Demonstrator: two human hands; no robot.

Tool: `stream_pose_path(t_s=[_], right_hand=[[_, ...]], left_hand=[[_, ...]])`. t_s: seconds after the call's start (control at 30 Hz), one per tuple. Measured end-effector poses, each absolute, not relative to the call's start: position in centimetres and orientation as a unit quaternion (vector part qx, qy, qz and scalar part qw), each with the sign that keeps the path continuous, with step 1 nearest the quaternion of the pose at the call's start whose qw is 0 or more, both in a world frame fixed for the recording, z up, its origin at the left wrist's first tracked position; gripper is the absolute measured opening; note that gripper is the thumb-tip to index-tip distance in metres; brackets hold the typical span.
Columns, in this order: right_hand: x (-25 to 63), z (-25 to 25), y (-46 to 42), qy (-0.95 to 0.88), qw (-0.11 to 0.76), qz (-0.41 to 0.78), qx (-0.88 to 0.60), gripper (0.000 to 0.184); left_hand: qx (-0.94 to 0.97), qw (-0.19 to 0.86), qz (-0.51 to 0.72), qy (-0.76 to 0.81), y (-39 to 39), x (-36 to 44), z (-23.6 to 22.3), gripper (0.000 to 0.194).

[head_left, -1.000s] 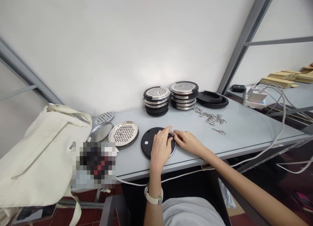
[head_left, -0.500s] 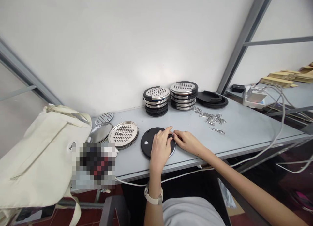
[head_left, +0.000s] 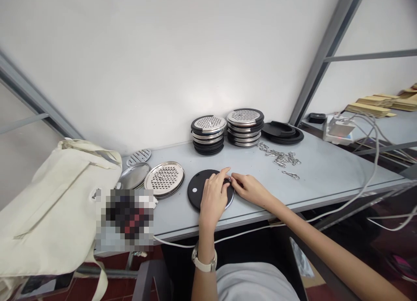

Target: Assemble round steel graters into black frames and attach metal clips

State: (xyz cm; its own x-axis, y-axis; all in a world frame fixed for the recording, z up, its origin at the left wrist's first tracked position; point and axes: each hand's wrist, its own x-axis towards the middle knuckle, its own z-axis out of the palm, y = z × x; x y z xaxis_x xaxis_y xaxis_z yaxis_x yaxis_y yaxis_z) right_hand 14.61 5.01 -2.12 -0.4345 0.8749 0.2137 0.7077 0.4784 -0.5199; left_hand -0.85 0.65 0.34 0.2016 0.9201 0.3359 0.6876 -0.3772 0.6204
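A black round disc (head_left: 197,200) with a white dot and a silvery edge at its lower right lies near the table's front. My left hand (head_left: 214,194) holds it down from above, fingers arched over its face and reaching to the far right rim. At that right rim my right hand (head_left: 246,188) is closed in a pinch on a small shiny metal piece (head_left: 229,178), which the fingertips mostly cover. Several metal spring clips (head_left: 280,157) are heaped behind the right hand, with one loose clip (head_left: 290,175) closer.
Grater plates in black rims form a left stack (head_left: 208,136) and a right stack (head_left: 245,129) by the wall. Black trays (head_left: 282,133) lie beside them. Loose grater plates (head_left: 164,179) and a cream bag (head_left: 61,205) are at left. A white cable (head_left: 355,196) runs along the front edge.
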Motion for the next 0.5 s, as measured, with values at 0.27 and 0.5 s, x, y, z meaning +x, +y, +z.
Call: stream_pose_path(t_s=[0.27, 0.5], right_hand=[[14.54, -2.05, 4.93, -0.835, 0.228, 0.166, -0.473, 0.028], [14.38, -1.94, 4.95, -0.825, 0.243, 0.178, -0.478, 0.028]], left_hand=[[0.734, 0.159, 0.360, 0.553, 0.91, -1.03, 0.08, 0.043], [0.719, 0.145, 0.381, 0.563, 1.08, -1.08, -0.59, 0.035]])
